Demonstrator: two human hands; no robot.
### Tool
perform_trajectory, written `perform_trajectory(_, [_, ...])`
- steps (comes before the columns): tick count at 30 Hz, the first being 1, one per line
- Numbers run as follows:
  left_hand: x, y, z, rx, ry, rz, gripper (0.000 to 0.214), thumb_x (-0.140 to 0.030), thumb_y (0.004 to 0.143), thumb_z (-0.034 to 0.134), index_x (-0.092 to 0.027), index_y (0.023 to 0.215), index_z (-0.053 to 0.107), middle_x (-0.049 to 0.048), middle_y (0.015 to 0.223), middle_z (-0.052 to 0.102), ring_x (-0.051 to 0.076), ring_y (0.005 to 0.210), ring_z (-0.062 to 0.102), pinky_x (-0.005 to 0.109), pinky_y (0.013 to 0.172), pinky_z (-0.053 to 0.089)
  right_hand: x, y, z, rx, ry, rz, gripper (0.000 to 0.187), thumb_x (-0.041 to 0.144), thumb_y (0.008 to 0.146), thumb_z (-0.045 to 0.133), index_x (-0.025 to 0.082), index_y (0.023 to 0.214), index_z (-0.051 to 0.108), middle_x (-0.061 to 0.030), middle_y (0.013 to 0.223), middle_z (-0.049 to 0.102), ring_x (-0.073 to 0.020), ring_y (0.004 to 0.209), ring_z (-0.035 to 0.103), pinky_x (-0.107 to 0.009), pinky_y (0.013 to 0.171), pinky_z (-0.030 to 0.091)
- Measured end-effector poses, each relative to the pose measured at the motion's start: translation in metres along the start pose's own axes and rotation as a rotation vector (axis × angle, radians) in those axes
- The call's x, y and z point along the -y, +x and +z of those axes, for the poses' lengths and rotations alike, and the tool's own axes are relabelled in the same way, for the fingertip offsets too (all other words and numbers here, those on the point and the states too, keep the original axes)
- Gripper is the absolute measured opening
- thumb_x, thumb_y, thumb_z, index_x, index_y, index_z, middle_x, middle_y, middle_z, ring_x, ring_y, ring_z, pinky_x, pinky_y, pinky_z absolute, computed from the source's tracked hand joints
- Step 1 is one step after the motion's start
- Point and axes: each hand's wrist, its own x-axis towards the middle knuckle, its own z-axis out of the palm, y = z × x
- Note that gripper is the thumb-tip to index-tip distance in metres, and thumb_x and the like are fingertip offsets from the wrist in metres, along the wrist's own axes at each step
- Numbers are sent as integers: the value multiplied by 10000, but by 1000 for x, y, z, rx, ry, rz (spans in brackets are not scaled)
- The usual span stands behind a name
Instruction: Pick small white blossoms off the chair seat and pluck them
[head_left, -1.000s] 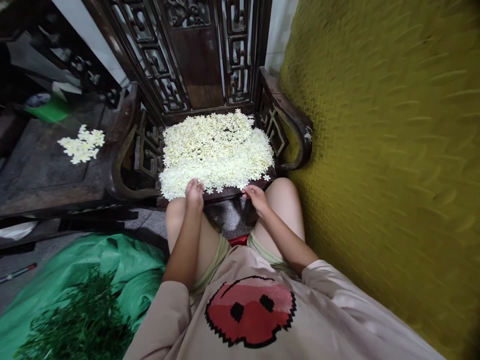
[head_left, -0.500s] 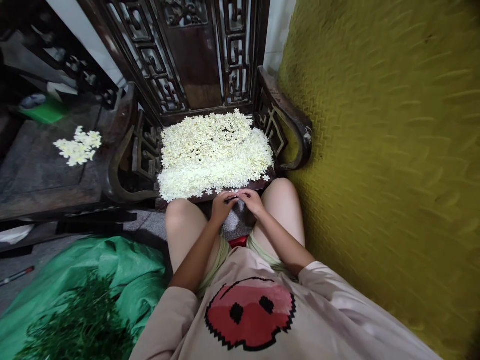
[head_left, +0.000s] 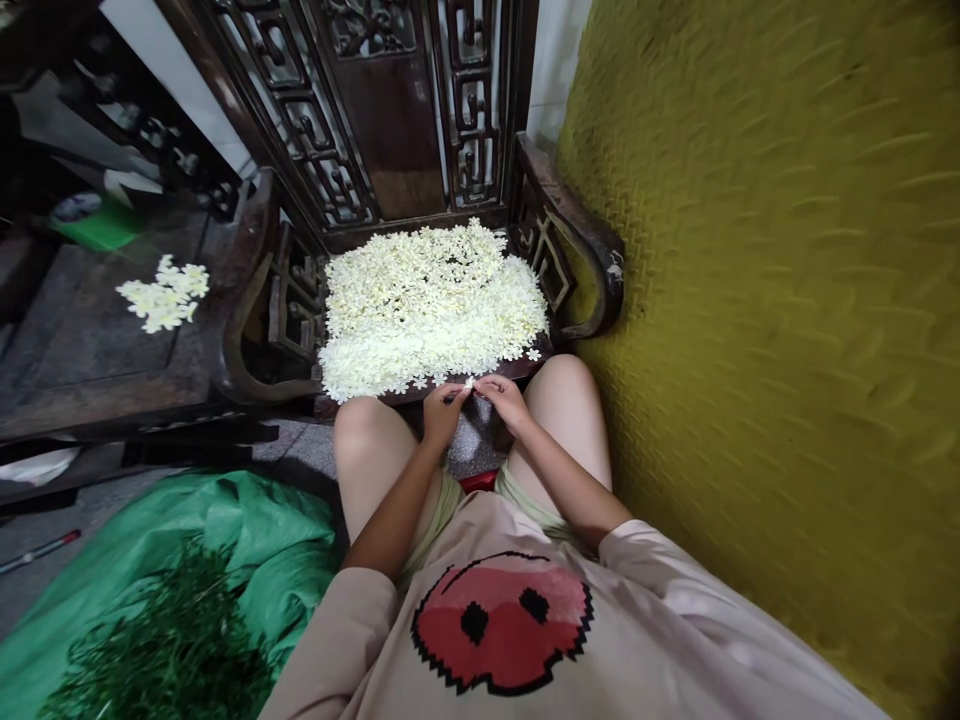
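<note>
A thick layer of small white flowers (head_left: 431, 305) covers the seat of a dark carved wooden chair (head_left: 577, 240) in front of me. My left hand (head_left: 441, 412) and my right hand (head_left: 504, 398) meet between my knees at the seat's front edge. Both pinch one small white flower (head_left: 469, 383) between their fingertips. My knees press against the seat front on either side of the hands.
A smaller heap of white flowers (head_left: 163, 294) lies on a dark wooden bench (head_left: 90, 350) at the left. A green sheet (head_left: 247, 540) with cut green sprigs (head_left: 165, 650) lies at lower left. A yellow textured wall (head_left: 787, 330) stands close on the right.
My left hand left the flower pile at the seat's front left and moved right to meet my right hand. Both hands now hold one flower between them.
</note>
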Motion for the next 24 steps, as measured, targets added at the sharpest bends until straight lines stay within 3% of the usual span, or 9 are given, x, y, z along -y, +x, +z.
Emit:
perform_trajectory(11, [2, -5, 1, 64, -151, -103, 190, -351, 680, 645, -169, 715, 686, 24, 699, 652, 152, 706, 569, 273, 729, 412, -6, 3, -2, 15, -135, -82, 231, 381, 655, 660, 178, 763, 681, -48, 788, 689, -173, 720, 617, -294, 712, 466])
perform_trajectory(18, [6, -3, 2, 98, -215, -194, 314, -419, 658, 651, -158, 828, 695, 29, 748, 657, 142, 702, 551, 278, 724, 406, -7, 4, -1, 2, -132, -76, 230, 386, 673, 637, 174, 755, 664, -48, 775, 676, -168, 716, 600, -288, 709, 459])
perform_trajectory(24, [3, -2, -1, 69, -129, -157, 264, -405, 657, 650, -152, 718, 692, 15, 672, 633, 132, 661, 521, 262, 684, 392, -5, 1, -1, 26, -223, -152, 221, 383, 701, 617, 179, 781, 651, -39, 809, 640, -135, 679, 552, -266, 677, 444])
